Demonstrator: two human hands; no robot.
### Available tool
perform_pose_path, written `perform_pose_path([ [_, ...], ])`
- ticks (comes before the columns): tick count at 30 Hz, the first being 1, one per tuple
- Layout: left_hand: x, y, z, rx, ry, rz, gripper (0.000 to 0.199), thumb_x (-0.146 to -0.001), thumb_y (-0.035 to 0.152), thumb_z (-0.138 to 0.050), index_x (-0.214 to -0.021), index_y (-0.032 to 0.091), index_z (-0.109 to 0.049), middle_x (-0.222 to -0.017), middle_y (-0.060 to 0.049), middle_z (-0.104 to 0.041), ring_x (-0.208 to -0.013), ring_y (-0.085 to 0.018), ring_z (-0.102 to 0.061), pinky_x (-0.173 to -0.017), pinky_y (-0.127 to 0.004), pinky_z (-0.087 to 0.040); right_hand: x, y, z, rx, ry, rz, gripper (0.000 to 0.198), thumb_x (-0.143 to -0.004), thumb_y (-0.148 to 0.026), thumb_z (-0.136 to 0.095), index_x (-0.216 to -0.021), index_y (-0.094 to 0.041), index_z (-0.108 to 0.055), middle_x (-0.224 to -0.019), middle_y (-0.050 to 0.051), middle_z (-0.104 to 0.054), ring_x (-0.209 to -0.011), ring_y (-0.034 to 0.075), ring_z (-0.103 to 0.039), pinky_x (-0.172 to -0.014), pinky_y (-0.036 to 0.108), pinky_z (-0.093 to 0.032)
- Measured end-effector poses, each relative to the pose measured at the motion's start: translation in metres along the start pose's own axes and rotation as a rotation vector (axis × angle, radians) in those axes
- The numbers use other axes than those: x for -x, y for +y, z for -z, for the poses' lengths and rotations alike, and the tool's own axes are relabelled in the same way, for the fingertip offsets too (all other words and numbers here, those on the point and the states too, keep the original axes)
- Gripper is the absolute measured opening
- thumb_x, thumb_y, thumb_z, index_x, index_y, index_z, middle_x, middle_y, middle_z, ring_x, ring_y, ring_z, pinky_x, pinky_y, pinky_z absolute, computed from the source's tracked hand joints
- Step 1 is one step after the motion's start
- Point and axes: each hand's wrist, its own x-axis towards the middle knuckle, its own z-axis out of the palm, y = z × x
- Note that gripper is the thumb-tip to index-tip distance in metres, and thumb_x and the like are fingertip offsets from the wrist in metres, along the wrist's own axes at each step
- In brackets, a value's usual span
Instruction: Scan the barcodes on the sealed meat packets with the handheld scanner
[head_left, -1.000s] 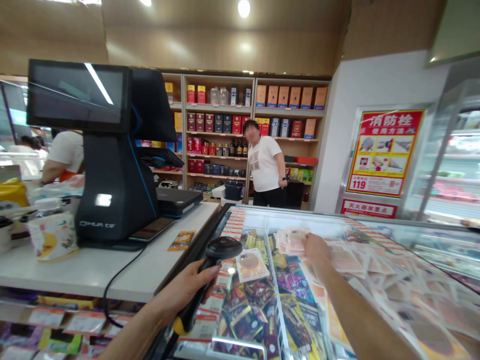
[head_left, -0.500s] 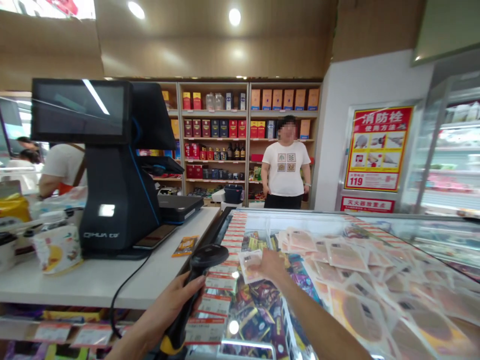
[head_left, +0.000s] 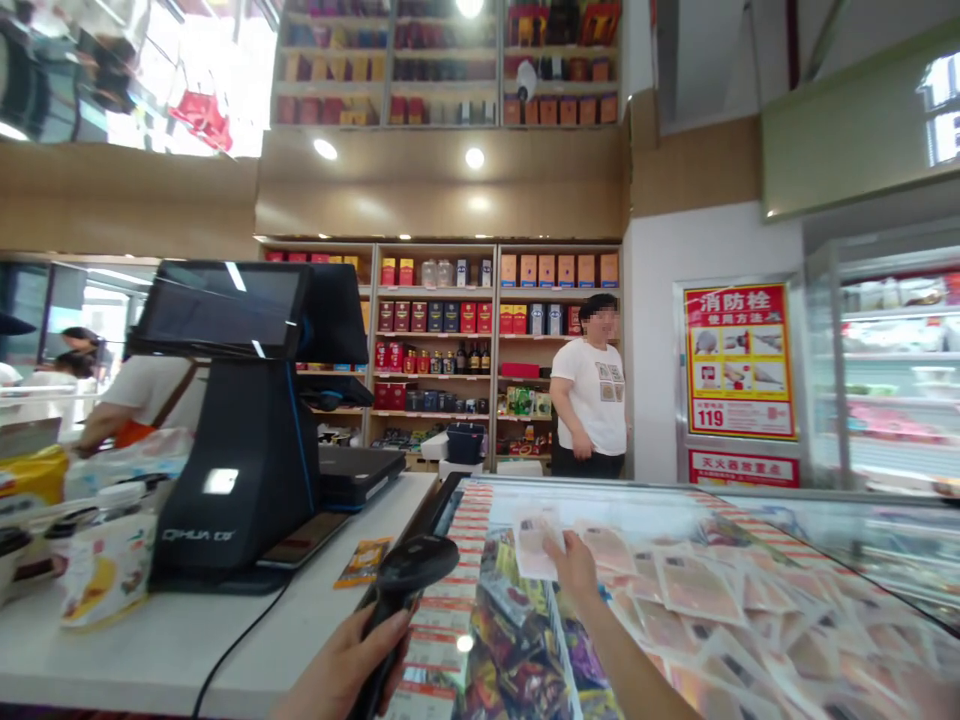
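My left hand point(head_left: 358, 648) is wrapped around the handle of a black barcode scanner point(head_left: 417, 562), whose head points away from me over the price-label strip. Between the thumb and fingers of my right hand point(head_left: 577, 572) is a flat, pale see-through packet point(head_left: 532, 545). It is held up above the glass-topped case, left of a heap of similar flat packets point(head_left: 694, 585). Wrapped snacks point(head_left: 517, 640) in dark and coloured foil lie below, between my two hands. What is inside the packet is too blurred to make out.
On the white counter point(head_left: 330, 600) at left stand a black checkout terminal point(head_left: 240, 480), a phone point(head_left: 307, 540), an orange sachet point(head_left: 362, 562) and a white printed pouch point(head_left: 109, 570). Across the case, a person point(head_left: 592, 400) stands before shelves of boxes.
My view has tilted up. My right hand has lifted the packet away from the snacks towards the far side. The person opposite has turned sideways. My left hand still grips the scanner.
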Motion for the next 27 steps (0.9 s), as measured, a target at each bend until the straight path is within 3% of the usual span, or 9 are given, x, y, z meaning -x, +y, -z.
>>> perform_pose_path([
  [9, -0.003, 0.009, -0.028, -0.037, -0.126, -0.090, 0.036, -0.065, 0.049, -0.046, -0.058, 0.015, -0.042, -0.041, 0.005, -0.042, -0.037, -0.004, -0.032, -0.038, -0.016, -0.025, -0.006, 0.007, 0.021, 0.024, 0.069, -0.038, 0.016, -0.058, -0.032, -0.045, -0.063, -0.017, -0.050, -0.061, 0.004, -0.058, -0.059, 0.018, -0.053, -0.052, 0.024, -0.034],
  [27, -0.010, 0.009, -0.049, 0.018, -0.176, -0.020, 0.029, -0.068, 0.043, -0.047, -0.061, 0.015, -0.044, -0.045, 0.004, -0.044, -0.040, -0.005, -0.036, -0.042, -0.018, -0.030, -0.022, 0.016, 0.030, 0.014, 0.001, -0.097, 0.021, -0.058, -0.032, -0.047, -0.067, -0.014, -0.053, -0.066, 0.007, -0.059, -0.061, 0.018, -0.052, -0.053, 0.025, -0.035],
])
